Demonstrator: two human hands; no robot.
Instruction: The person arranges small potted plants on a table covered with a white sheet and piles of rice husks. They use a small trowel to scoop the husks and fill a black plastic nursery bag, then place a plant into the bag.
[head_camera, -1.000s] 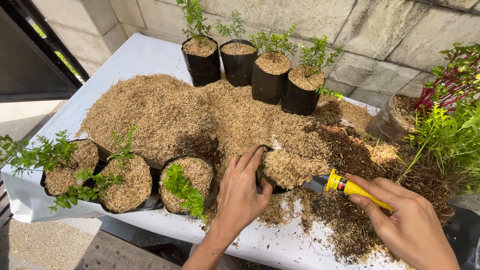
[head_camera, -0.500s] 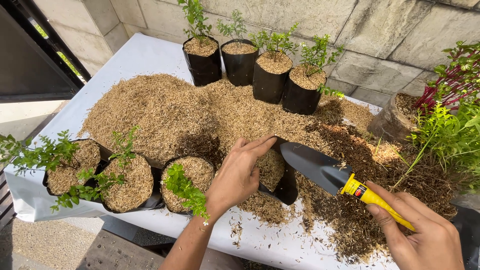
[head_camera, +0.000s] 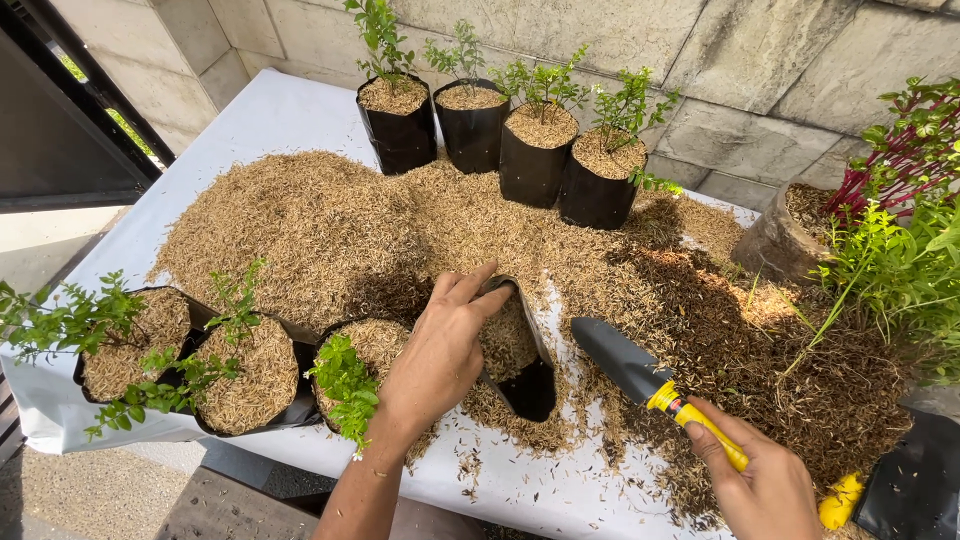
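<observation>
My left hand (head_camera: 440, 352) grips the rim of a black grow bag (head_camera: 520, 372) that is partly filled with tan rice husk and stands on the white-covered table (head_camera: 250, 110). My right hand (head_camera: 765, 485) holds a garden trowel (head_camera: 640, 372) by its yellow handle; the dark blade is empty and hovers just right of the bag's mouth, pointing toward it. A wide heap of rice husk (head_camera: 300, 225) spreads over the table behind the bag.
Three filled bags with small green seedlings (head_camera: 235, 370) stand at the front left. Several planted black bags (head_camera: 530, 150) line the back by the stone wall. Leafy and red-stemmed plants (head_camera: 900, 230) crowd the right; a black sheet (head_camera: 915, 490) lies at the bottom right.
The husk on the trowel has gone into the bag. The emptied trowel has pulled back to the right and lowered. My left hand has stayed on the bag's rim.
</observation>
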